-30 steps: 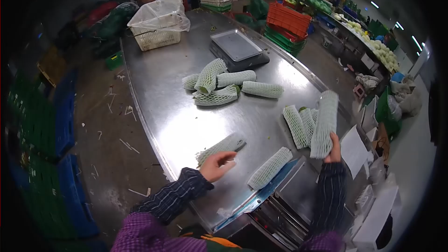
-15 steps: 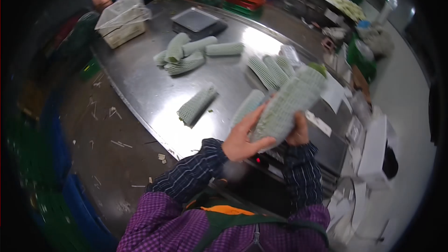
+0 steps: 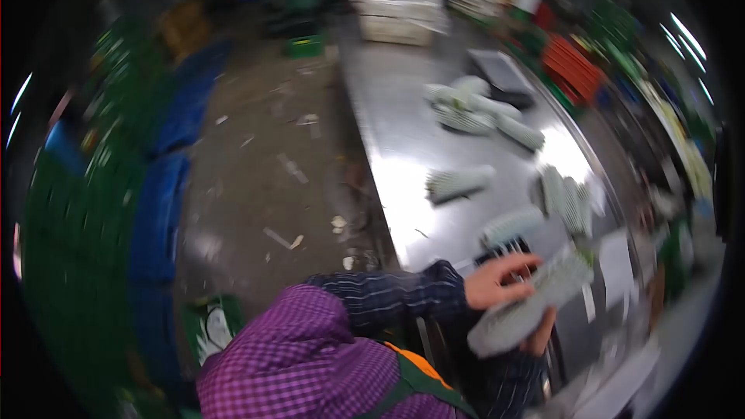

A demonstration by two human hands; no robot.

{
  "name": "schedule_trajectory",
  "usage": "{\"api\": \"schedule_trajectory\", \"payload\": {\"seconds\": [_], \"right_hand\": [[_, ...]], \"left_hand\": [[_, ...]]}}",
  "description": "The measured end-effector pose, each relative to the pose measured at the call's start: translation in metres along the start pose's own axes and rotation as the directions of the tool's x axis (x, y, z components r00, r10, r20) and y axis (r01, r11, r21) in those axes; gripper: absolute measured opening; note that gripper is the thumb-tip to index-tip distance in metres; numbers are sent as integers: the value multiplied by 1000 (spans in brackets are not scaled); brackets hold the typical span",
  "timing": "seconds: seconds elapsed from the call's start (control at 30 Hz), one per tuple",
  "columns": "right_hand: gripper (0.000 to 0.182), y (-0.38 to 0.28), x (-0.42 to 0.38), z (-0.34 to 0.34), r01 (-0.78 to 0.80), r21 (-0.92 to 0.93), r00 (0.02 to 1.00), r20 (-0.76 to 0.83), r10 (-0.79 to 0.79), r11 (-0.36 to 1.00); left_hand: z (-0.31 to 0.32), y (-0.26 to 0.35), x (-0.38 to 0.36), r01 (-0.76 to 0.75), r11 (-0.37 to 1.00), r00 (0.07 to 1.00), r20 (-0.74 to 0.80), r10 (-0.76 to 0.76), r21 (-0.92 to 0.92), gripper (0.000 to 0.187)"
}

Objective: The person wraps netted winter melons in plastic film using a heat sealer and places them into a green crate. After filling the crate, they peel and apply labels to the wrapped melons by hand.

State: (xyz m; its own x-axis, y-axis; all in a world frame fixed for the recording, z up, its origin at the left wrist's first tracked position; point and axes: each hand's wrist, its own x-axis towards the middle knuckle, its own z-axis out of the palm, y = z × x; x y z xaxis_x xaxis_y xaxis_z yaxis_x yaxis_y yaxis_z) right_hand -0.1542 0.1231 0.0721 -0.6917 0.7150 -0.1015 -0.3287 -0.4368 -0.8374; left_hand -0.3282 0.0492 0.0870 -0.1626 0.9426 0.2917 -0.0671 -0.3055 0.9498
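A long pale-green vegetable in a white foam net [image 3: 531, 302] lies between my two hands at the lower right, tilted up to the right. My left hand [image 3: 500, 281] rests on its upper left side with the fingers bent over it. From below, my right hand [image 3: 539, 332] wraps round it, partly hidden behind it. More netted vegetables lie on the metal table [image 3: 403, 186]: one alone [image 3: 459, 182], one near my left hand [image 3: 512, 225], several in a pile [image 3: 469, 109] and a group [image 3: 568, 200] at the right.
A scale [image 3: 500, 74] stands beyond the pile, with a white crate [image 3: 400, 12] at the table's far end. Orange crates [image 3: 573, 70] are stacked at the right. Left of the table, scraps lie on the floor [image 3: 264, 178], beside blue [image 3: 159, 217] and green crates [image 3: 85, 186].
The view has swung left, so the table appears further right. The held vegetable is now lower and less upright, still between both hands.
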Motion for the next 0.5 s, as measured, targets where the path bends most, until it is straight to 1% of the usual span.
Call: {"api": "schedule_trajectory", "payload": {"seconds": [0.03,0.07,0.1,0.13,0.17,0.2,0.23,0.3,0.33,0.37,0.43,0.47,0.5], "right_hand": [[75,9,-10,18,35,-55,999,-10,-35,998],[79,40,-7,31,147,354,986,-130,-108,924],[86,51,-16,19,-8,303,998,58,-10,953],[87,65,-17,7,-102,252,981,188,55,962],[87,66,-9,17,-184,240,956,270,117,953],[88,76,-8,29,-249,224,925,343,163,942],[89,89,-9,38,-309,207,887,415,202,928],[90,114,-8,63,-434,161,784,552,283,886],[90,125,-9,76,-490,135,725,612,317,861],[91,137,-11,89,-543,102,659,667,348,834],[92,159,-20,118,-625,39,525,760,382,780],[93,169,-27,133,-657,7,465,791,397,754],[94,178,-36,141,-691,-27,403,816,415,723]], "left_hand": [[-2,-5,-9,-6,1000,999,-48,7,20,54],[-7,12,-21,159,972,985,-42,-169,-173,51],[-12,22,-36,131,948,985,-72,-158,-291,50],[-15,9,-50,44,974,985,-154,-79,-221,49],[-19,4,-47,-18,989,974,-226,-15,-145,47],[-25,25,-66,34,996,964,-259,-55,-86,44],[-35,32,-89,21,998,949,-314,-37,-54,44],[-44,42,-128,92,994,868,-494,-50,62,41],[-51,38,-147,38,990,828,-559,45,137,40],[-57,43,-170,72,975,801,-594,70,211,41],[-55,65,-212,99,977,726,-685,59,190,43],[-55,73,-231,75,976,704,-705,92,203,45],[-54,83,-248,89,967,678,-726,117,238,46]]}}
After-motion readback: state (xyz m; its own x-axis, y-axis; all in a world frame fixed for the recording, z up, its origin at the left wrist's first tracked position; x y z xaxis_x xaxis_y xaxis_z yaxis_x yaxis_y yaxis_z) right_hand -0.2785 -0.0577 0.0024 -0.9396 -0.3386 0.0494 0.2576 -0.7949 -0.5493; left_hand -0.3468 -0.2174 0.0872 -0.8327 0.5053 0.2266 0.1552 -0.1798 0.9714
